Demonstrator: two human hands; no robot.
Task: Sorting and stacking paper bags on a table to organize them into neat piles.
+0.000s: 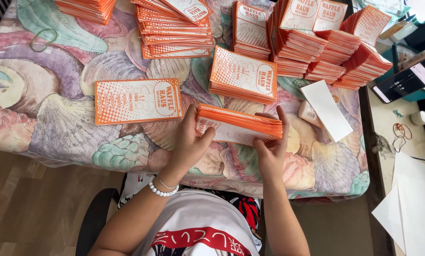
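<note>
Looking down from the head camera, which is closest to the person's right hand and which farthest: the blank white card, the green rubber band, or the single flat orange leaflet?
From the right hand:
1. White card, just up and to its right on the cloth.
2. Single flat orange leaflet, across to the left, beyond the left hand.
3. Green rubber band, far upper-left corner of the table.

I sit at a table (60, 142) draped in a cloth printed with big pastel seashells (56, 118), and everything else I place from it. Below its near edge lies a wood-plank floor (27, 208) in warm brown, with the dark curved arm of my chair (91, 223) just beneath the table's front. To the table's right stands a pale side surface (388, 137), its worn dark edge almost touching the cloth. Even daylight falls across it all.
</note>
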